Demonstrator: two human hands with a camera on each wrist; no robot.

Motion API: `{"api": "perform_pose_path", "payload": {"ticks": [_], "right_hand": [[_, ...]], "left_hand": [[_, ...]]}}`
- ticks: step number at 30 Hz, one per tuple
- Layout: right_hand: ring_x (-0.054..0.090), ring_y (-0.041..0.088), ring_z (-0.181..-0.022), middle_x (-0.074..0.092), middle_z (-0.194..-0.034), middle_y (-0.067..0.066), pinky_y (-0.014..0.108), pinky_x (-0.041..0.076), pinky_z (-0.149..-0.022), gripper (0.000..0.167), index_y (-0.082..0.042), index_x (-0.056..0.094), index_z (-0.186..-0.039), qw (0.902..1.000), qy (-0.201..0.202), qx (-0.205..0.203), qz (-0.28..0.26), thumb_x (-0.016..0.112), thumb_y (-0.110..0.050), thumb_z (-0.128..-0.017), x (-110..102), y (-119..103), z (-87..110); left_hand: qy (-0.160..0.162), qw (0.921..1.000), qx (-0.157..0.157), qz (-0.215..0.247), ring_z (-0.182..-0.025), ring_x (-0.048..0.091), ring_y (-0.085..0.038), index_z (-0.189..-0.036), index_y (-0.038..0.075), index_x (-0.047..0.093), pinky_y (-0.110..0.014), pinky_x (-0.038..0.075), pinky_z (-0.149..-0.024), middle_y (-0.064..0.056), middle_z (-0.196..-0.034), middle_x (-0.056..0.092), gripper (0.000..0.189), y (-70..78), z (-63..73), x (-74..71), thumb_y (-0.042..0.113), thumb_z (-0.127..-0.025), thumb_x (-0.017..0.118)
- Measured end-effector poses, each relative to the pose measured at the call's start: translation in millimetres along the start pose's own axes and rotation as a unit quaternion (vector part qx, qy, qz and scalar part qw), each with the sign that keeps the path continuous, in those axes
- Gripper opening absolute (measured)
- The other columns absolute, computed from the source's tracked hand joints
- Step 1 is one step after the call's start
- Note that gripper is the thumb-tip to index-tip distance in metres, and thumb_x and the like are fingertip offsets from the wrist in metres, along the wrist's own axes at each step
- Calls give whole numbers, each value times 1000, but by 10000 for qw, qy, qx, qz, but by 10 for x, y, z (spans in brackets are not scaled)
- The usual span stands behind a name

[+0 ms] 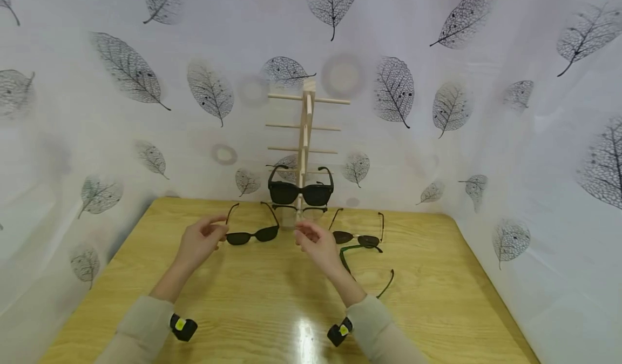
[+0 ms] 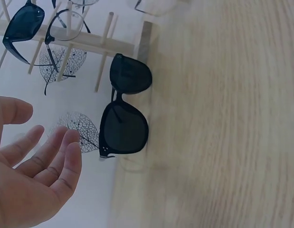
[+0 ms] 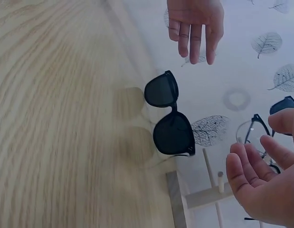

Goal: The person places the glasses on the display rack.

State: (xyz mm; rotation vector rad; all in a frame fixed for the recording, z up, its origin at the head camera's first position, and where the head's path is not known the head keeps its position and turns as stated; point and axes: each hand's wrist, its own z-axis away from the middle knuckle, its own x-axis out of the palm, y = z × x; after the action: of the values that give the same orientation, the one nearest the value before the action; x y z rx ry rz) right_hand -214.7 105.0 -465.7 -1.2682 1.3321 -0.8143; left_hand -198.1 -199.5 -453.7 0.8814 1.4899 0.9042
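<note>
Black, rounded-lens, plastic-looking sunglasses (image 1: 261,235) lie between left hand (image 1: 198,241) and right hand (image 1: 320,248), both loosely parted, empty; uneven contact could skew them.

Head view: set high, facing forward and down across pale yellow wood-grain desk (image 1: 243,304) to white, leaf-printed curtain (image 1: 272,18); widest and farthest. Left wrist view: close, rolled sideways, curtain at left, desk at right. Right wrist view: close, rolled oppositely, desk at left. Shared by all three: black-framed, dark-lensed sunglasses (image 1: 266,234) beside pale wooden peg stand (image 1: 305,137).
</note>
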Motion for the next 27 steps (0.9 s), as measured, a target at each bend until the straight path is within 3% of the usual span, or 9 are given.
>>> {"api": "perform_pose_path", "payload": {"ticks": [4, 9, 14, 21, 27], "right_hand": [[72, 25, -97, 74, -115, 18, 24, 58, -81, 29, -4, 72, -129, 9988, -174, -137, 442, 69, -16, -103, 118, 51, -36], [72, 30, -107, 74, -121, 16, 35, 59, -93, 34, -4, 69, -135, 9952, -508, -228, 806, 66, -19, -105, 257, 133, -82], [71, 33, -111, 71, -125, 20, 42, 59, -96, 37, -5, 67, -138, 9937, -620, -174, 917, 65, -22, -105, 364, 179, -110], [69, 35, -114, 64, -137, 25, 50, 59, -96, 42, -6, 64, -142, 9938, -648, -11, 906, 66, -25, -105, 427, 222, -132], [68, 38, -117, 61, -141, 25, 51, 59, -97, 49, -1, 57, -148, 9915, -777, -165, 1031, 66, -24, -105, 504, 283, -173]], "left_hand": [[-21, 9999, -103, -16, -81, 68, -1, -143, 2, 62, -23, 58, -69, -27, -120, 74, 42, -43, 29, -21, 23, -106, 64], [53, 9997, -40, -252, -85, 71, -10, -141, 2, 64, -23, 57, -67, -24, -115, 76, 40, -108, 53, -24, 22, -106, 65], [152, 9980, 49, -608, -87, 69, -14, -139, 2, 65, -25, 54, -65, -20, -111, 78, 40, -177, 71, 0, 21, -105, 66], [208, 9969, 16, -764, -102, 73, -32, -142, 3, 64, -32, 59, -76, -22, -115, 77, 43, -276, 89, 38, 26, -105, 65], [95, 9974, 25, -711, -113, 72, -39, -149, 5, 58, -44, 63, -87, -23, -122, 75, 49, -374, 91, 81, 29, -107, 64]]}}
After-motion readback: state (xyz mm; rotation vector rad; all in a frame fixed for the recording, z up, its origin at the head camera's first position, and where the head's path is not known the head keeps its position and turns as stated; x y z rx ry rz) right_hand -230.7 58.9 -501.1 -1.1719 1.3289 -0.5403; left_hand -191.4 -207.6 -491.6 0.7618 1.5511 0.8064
